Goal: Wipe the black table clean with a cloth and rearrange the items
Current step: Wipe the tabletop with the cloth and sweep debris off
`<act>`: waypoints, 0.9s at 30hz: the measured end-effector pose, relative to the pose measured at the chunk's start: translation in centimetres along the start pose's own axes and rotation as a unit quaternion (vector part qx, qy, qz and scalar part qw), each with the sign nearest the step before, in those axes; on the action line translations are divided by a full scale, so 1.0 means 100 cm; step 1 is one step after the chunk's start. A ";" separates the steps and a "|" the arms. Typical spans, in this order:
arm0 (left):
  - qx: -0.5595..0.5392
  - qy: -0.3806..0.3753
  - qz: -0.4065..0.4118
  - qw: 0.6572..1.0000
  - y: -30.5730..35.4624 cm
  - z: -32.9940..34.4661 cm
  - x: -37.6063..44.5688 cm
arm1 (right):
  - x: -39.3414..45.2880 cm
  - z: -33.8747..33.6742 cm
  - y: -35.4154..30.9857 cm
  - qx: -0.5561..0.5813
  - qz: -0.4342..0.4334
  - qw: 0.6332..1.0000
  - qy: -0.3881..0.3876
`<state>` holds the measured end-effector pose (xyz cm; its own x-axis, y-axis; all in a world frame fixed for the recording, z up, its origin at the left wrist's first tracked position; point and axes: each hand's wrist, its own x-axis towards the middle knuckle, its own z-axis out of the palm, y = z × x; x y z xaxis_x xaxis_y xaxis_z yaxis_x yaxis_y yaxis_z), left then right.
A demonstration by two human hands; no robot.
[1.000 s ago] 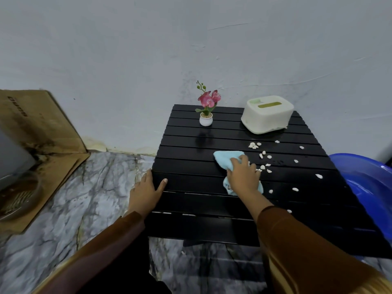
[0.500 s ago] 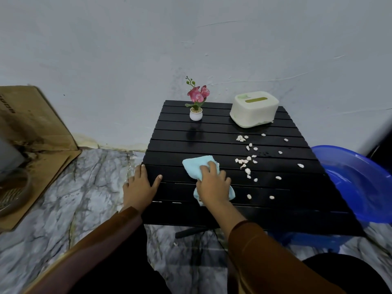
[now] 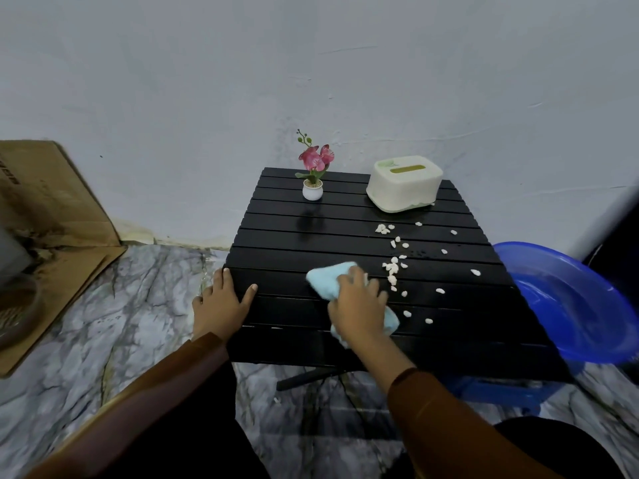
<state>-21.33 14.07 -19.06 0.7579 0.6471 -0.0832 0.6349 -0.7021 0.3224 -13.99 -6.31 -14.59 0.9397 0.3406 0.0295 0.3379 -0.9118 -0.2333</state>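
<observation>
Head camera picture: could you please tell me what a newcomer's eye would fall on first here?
First the white crumbs scattered over the right half of the black table, against which they stand out sharply. Next the light blue cloth under the right hand near the table's front, while the left hand rests on the left edge. At the back stand a small pink flower pot and a white tissue box.

Left hand (image 3: 221, 304) flat, fingers spread; right hand (image 3: 358, 307) pressing, fingers curled.
</observation>
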 end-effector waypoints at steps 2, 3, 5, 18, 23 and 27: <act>0.002 -0.001 -0.003 1.000 0.001 0.000 0.000 | -0.018 0.017 -0.003 -0.023 -0.027 0.999 0.004; 0.003 -0.001 -0.004 1.000 0.001 0.000 -0.001 | -0.023 0.021 -0.002 -0.026 -0.025 0.999 0.010; 0.002 -0.002 -0.006 1.000 0.002 0.000 0.000 | -0.023 0.021 0.005 -0.024 -0.029 0.999 0.021; 0.007 0.001 -0.006 1.000 0.003 0.000 0.001 | 0.030 -0.015 0.128 -0.029 0.037 0.999 0.019; 0.004 0.004 -0.005 1.000 0.003 0.001 0.005 | 0.034 -0.026 0.117 0.028 0.044 0.996 0.072; 0.008 0.008 -0.004 1.000 0.003 0.002 0.011 | 0.010 -0.005 0.108 0.006 -0.041 0.998 0.044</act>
<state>-20.25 14.53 -19.20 0.7508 0.6569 -0.0696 0.6427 -0.7021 0.3066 -9.39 -15.94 -16.56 0.9104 0.3916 0.1337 0.4131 -0.8792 -0.2377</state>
